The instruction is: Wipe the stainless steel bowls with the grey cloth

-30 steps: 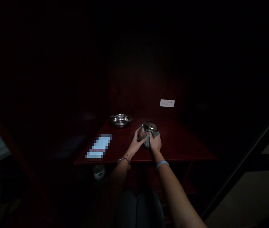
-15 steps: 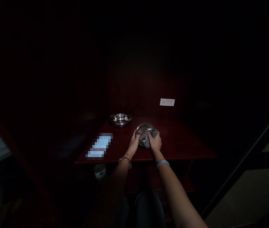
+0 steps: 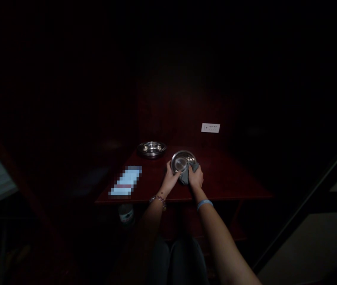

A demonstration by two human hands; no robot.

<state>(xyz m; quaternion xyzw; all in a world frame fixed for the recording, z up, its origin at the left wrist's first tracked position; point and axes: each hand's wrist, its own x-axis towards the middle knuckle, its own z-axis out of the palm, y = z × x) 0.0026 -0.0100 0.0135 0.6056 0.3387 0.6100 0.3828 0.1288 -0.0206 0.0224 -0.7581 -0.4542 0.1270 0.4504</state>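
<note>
Clock below is the picture's, centred on the bowl, 12 being the far side. So the bowl (image 3: 181,163) is a shiny steel one, up in both hands over the table (image 3: 230,174), tipped so its inside faces the wearer. Can't tell if its bottom edge touches the wood.

Left hand (image 3: 170,179) is clamped on the bowl from about 7 to 9, thumb on the near rim, fingers round the outer side. Right hand (image 3: 196,177) is at 4, closed on a grey cloth (image 3: 185,177). The cloth is bunched against the bowl at about 4 to 5, with the thumb pressing it from above; the other fingertips are mostly hidden, so no idea exactly how they sit.

Beaded bracelet (image 3: 158,199) on the left wrist, light blue band (image 3: 204,203) on the right.

Around that: a steel dish (image 3: 152,148) sits on the table at 10, upright, near but not touching the bowl. A pixelated pale patch (image 3: 126,181) lies between 8 and 9. White socket (image 3: 210,128) on the back wall at 1. Below the tabletop, between 7 and 8, there's a dim bottle (image 3: 126,214) with a label, and the wearer's knees (image 3: 168,261) are at 6.
</note>
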